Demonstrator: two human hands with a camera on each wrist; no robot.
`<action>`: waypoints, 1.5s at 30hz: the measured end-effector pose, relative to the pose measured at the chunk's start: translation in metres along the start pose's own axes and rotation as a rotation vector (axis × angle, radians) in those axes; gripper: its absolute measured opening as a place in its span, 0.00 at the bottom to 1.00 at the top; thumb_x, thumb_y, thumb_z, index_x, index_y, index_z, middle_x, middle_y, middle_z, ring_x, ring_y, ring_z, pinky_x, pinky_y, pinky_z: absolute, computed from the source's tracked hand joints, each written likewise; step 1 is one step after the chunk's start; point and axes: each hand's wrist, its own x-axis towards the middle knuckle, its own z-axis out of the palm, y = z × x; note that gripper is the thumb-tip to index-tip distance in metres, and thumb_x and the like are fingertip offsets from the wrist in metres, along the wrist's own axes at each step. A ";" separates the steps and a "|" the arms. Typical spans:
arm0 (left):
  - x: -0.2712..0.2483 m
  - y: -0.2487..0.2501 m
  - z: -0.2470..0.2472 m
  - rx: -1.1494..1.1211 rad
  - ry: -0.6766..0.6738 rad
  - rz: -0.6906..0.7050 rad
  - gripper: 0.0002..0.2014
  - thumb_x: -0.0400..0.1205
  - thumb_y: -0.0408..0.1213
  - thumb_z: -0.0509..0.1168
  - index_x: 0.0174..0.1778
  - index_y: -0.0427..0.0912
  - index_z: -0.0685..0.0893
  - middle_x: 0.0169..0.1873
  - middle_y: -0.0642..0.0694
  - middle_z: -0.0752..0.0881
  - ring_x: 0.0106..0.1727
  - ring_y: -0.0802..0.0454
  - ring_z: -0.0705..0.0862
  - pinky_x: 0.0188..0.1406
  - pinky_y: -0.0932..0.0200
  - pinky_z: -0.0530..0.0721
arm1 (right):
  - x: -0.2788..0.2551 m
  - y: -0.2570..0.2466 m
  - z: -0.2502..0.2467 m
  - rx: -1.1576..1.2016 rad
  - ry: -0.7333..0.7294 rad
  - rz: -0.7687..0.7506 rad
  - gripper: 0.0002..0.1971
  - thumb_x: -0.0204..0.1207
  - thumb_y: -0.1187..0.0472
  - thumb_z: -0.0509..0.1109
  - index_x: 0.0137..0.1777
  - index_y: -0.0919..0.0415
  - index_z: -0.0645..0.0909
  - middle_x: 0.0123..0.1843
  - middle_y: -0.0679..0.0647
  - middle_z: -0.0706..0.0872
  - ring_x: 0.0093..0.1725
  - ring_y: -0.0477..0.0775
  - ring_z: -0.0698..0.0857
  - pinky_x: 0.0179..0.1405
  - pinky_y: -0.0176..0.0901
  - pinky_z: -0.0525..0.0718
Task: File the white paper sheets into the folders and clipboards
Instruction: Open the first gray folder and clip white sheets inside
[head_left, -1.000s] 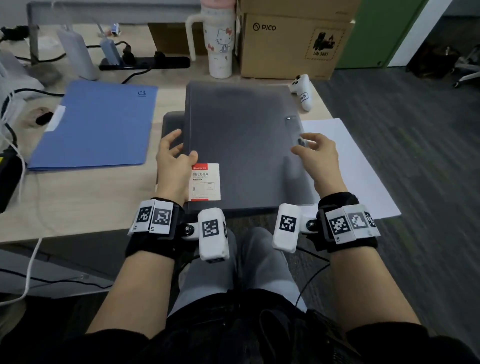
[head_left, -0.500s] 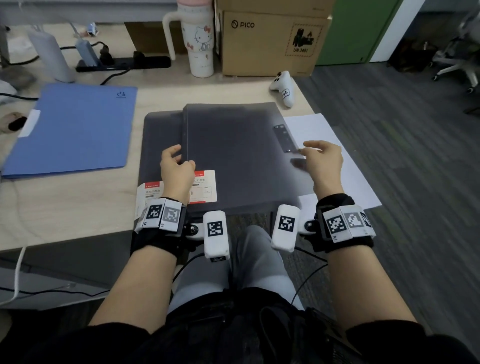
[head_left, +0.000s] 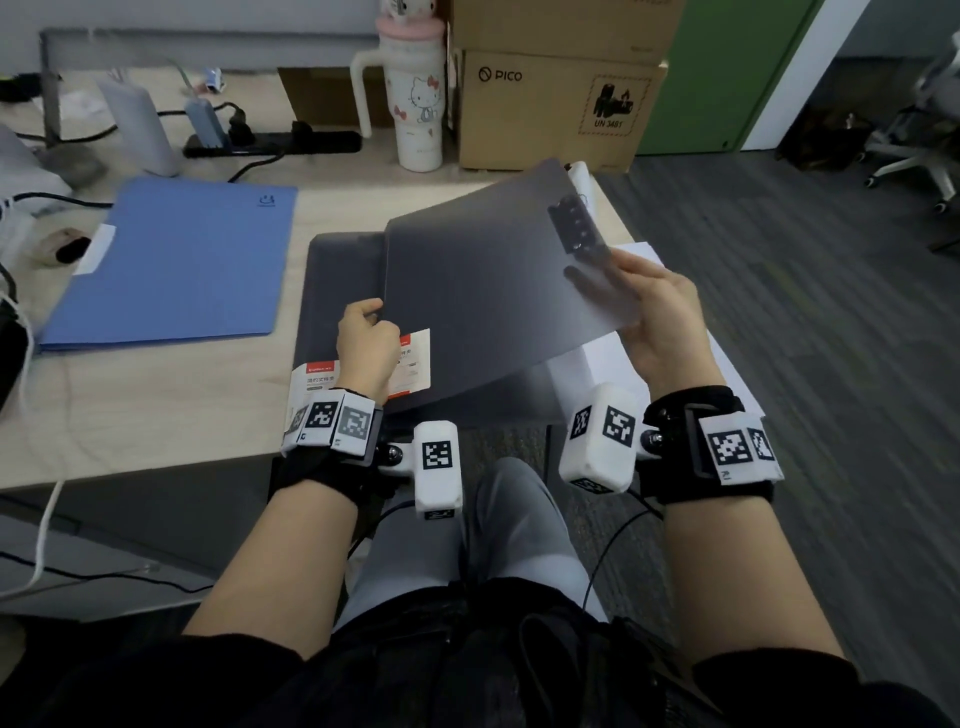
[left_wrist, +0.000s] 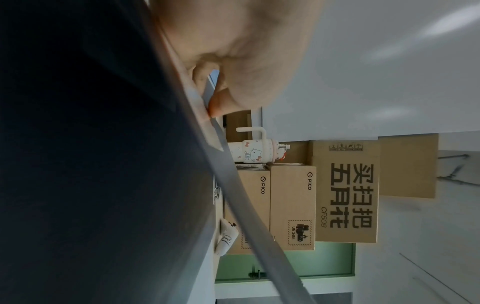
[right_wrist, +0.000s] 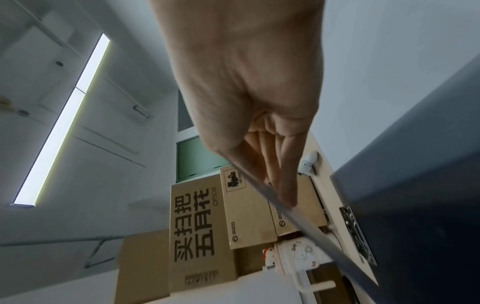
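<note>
A grey translucent folder (head_left: 483, 291) with a metal clip (head_left: 574, 226) is tilted up off the desk, right side high. My right hand (head_left: 654, 322) grips its right edge just below the clip, fingers under and thumb on top. My left hand (head_left: 366, 348) pinches its left edge near the red-and-white label. A second grey folder (head_left: 337, 291) lies flat beneath it. White paper sheets (head_left: 592, 364) lie under the raised side. A blue folder (head_left: 176, 265) lies shut to the left. The wrist views show my left hand (left_wrist: 226, 82) and right hand (right_wrist: 259, 154) on the folder edge (right_wrist: 311, 224).
At the back of the desk stand a cartoon-cat tumbler (head_left: 415, 104), stacked cardboard boxes (head_left: 550, 109) and a power strip (head_left: 270, 143) with cables. A white controller (head_left: 579, 174) lies behind the lifted folder. The desk's right edge is near my right hand; an office chair (head_left: 919, 150) stands far right.
The top grey folder lay flat before; now its right side is raised and tilted. My right hand has closed on its edge and lifted; my left hand now pinches the left edge.
</note>
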 end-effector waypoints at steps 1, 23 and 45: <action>-0.002 0.002 -0.002 -0.005 -0.017 -0.007 0.23 0.82 0.26 0.56 0.74 0.42 0.71 0.72 0.42 0.75 0.65 0.46 0.81 0.62 0.55 0.80 | -0.001 0.000 0.006 0.017 -0.014 -0.024 0.12 0.75 0.74 0.66 0.58 0.73 0.83 0.38 0.57 0.92 0.40 0.54 0.89 0.45 0.41 0.88; -0.020 0.043 -0.110 -0.246 -0.455 0.067 0.18 0.88 0.49 0.51 0.55 0.43 0.83 0.40 0.53 0.90 0.41 0.54 0.89 0.44 0.55 0.88 | -0.029 0.013 0.196 -0.384 -0.564 -0.153 0.24 0.81 0.57 0.67 0.76 0.58 0.71 0.75 0.50 0.77 0.74 0.45 0.75 0.72 0.37 0.76; 0.018 -0.031 -0.242 -0.558 0.183 -0.113 0.13 0.76 0.28 0.59 0.49 0.34 0.88 0.48 0.36 0.90 0.52 0.38 0.87 0.60 0.47 0.83 | -0.026 0.108 0.292 -0.990 -0.817 -0.018 0.27 0.74 0.53 0.74 0.73 0.58 0.76 0.75 0.54 0.76 0.75 0.51 0.73 0.69 0.44 0.73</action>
